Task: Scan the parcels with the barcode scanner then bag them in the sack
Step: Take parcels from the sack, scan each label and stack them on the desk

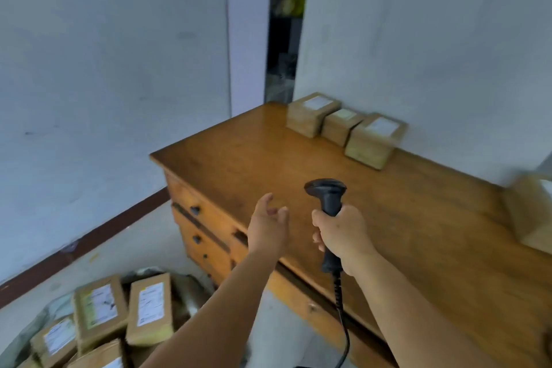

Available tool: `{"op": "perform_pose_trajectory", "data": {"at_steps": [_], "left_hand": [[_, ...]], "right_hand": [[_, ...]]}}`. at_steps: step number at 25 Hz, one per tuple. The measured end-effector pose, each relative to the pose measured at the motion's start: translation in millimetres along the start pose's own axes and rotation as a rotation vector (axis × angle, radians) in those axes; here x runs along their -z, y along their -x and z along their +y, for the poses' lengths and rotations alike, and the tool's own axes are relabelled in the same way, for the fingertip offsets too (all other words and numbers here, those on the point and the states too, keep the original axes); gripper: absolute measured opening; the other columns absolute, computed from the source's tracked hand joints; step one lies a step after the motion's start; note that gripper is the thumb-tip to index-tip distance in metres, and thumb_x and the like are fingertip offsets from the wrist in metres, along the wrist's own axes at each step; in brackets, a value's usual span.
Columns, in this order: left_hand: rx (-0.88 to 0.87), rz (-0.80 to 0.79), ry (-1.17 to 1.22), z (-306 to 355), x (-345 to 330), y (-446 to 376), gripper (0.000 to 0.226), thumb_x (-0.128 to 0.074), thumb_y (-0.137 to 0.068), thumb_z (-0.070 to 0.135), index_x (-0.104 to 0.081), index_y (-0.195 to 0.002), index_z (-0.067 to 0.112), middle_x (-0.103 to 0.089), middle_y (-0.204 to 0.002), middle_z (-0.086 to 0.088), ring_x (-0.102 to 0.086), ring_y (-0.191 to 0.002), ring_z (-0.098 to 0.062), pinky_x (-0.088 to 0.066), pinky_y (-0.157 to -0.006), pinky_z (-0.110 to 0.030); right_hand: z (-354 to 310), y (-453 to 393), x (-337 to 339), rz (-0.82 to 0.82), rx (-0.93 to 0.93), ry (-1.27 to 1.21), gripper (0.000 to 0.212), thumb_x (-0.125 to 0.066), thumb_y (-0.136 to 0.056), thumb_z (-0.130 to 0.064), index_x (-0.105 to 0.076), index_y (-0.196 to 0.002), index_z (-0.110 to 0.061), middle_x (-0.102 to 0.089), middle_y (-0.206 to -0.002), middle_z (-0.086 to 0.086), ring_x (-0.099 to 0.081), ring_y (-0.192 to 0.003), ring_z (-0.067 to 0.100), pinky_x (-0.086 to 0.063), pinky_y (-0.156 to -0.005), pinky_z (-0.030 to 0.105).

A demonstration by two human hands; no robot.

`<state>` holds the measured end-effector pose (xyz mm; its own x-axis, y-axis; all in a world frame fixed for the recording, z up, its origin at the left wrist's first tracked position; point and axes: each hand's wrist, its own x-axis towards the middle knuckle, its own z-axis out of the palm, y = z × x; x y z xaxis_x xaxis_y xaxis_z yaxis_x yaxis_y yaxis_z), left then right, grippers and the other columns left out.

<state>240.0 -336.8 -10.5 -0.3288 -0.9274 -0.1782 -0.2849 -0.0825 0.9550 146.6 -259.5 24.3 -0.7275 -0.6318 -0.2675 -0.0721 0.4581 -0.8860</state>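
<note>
My right hand (343,236) grips the handle of a black barcode scanner (327,197), held upright over the front of the wooden desk (418,233); its coiled cable hangs down below my wrist. My left hand (268,224) hovers empty beside it, fingers loosely spread. Three brown cardboard parcels (343,125) with white labels stand in a row at the back of the desk against the wall. Another parcel (531,212) sits at the right edge, blurred. Several labelled parcels (125,314) lie in the grey sack (185,293) on the floor at lower left.
The desk has drawers with dark knobs (195,210) on its front. White walls stand behind and to the left, with a dark doorway gap (283,39) at the corner. A dark skirting strip (89,248) runs along the floor.
</note>
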Motion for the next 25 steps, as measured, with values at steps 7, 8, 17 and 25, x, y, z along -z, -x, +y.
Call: {"op": "perform_pose_trajectory", "data": {"at_steps": [7,8,17,25], "left_hand": [[-0.156,-0.245,-0.102,87.9,-169.3,64.1,0.05,-0.05,-0.098,0.031,-0.034,-0.146,0.026,-0.055,-0.131,0.001,-0.053,-0.099,-0.012,-0.045,-0.082,-0.028],[-0.17,-0.273,-0.116,95.1,-189.8,69.8,0.05,-0.05,-0.098,0.031,-0.035,-0.146,0.025,-0.055,-0.131,0.001,-0.054,-0.102,-0.014,-0.046,-0.084,-0.029],[-0.344,-0.601,-0.249,137.4,-363.5,79.7,0.055,-0.053,-0.097,0.024,-0.031,-0.148,0.027,-0.048,-0.143,0.0,-0.054,-0.124,-0.019,-0.049,-0.099,-0.032],[-0.588,-0.913,-0.542,140.3,-478.4,25.8,0.052,-0.046,-0.1,0.023,-0.028,-0.149,0.023,-0.034,-0.152,-0.002,-0.044,-0.132,-0.02,-0.041,-0.099,-0.027]], "right_hand": [[14.6,11.7,201.3,0.244,-0.011,-0.004,0.013,-0.057,-0.087,-0.016,-0.054,-0.081,-0.006,-0.057,-0.062,0.011,-0.047,-0.034,0.011,-0.039,-0.046,0.023],[18.6,13.0,223.7,0.277,-0.016,-0.018,0.013,-0.057,-0.087,-0.015,-0.054,-0.08,-0.005,-0.057,-0.063,0.011,-0.046,-0.031,0.008,-0.039,-0.046,0.023],[47.0,-3.2,368.2,0.575,-0.14,-0.122,0.013,-0.056,-0.086,-0.01,-0.057,-0.075,-0.003,-0.057,-0.063,0.011,-0.047,-0.04,0.015,-0.043,-0.046,0.024],[48.1,-71.1,431.1,0.678,-0.329,-0.095,0.01,-0.061,-0.085,-0.011,-0.06,-0.082,-0.001,-0.057,-0.063,0.011,-0.049,-0.047,0.018,-0.046,-0.048,0.025]]}}
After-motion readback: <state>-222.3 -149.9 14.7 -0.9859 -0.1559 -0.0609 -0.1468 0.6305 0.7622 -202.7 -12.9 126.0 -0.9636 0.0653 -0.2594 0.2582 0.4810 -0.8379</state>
